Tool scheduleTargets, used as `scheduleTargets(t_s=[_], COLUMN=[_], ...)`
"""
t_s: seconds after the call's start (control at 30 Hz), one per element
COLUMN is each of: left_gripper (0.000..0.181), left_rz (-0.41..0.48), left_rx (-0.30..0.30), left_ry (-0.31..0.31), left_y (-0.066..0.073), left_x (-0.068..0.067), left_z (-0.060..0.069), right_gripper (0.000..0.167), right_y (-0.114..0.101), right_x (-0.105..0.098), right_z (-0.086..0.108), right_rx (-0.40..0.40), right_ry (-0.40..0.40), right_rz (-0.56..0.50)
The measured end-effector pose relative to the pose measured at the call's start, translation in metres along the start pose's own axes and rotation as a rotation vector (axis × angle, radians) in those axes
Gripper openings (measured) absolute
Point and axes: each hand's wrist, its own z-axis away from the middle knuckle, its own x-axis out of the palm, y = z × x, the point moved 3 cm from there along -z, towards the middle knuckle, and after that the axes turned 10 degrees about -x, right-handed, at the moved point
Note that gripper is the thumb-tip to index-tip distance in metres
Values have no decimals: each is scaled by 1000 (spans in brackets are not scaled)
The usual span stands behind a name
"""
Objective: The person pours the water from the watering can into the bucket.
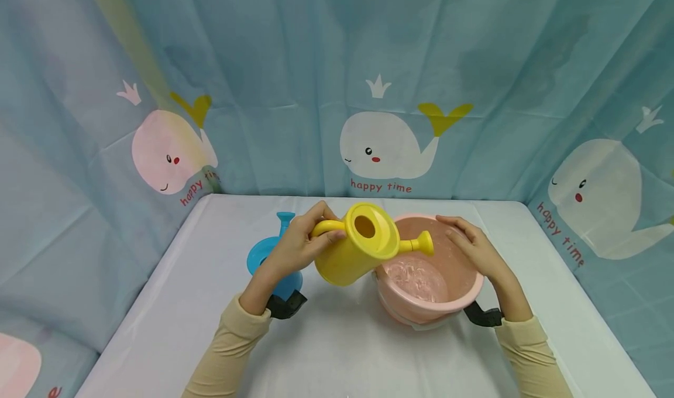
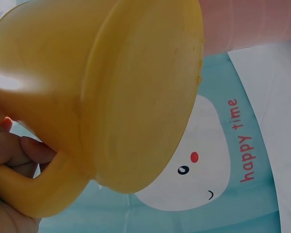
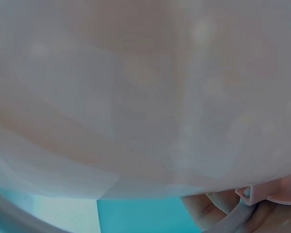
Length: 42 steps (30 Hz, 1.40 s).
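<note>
My left hand (image 1: 300,244) grips the handle of a yellow watering can (image 1: 344,261), held up and tilted so its spout hangs over a pink bucket (image 1: 416,305). In the left wrist view, fingers (image 2: 12,150) curl round the handle below the yellow can (image 2: 131,97). Clear water (image 1: 418,278) lies rippled in the bucket. My right hand (image 1: 476,250) holds the bucket's right rim, fingers over the edge. The right wrist view is mostly filled by the bucket's outer wall (image 3: 136,107), with part of the right hand (image 3: 266,218) at its lower edge.
A blue watering can (image 1: 286,284) stands left of the bucket, partly hidden behind my left forearm. Everything rests on a white-covered table (image 1: 174,304). Blue curtains (image 1: 316,64) with whale prints hang behind the table and at its sides.
</note>
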Motion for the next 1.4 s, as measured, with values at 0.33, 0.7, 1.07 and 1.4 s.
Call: scheduleTargets(t_s=[0.33, 0.7, 1.07, 1.4], left_gripper=[14, 13, 13, 14], left_rz=[-13, -13, -11, -17], left_rx=[-8, -20, -32, -6], left_ry=[-4, -3, -5, 0], left_y=[0, 0, -1, -3], left_x=[1, 1, 0, 0], left_z=[1, 1, 1, 0], right_gripper=[36, 36, 37, 36], right_y=[0, 1, 0, 0], right_x=[0, 0, 0, 0], right_z=[1, 2, 2, 1], right_rx=[7, 14, 7, -4], right_ry=[3, 8, 9, 9], right_rz=[-3, -22, -35, -35])
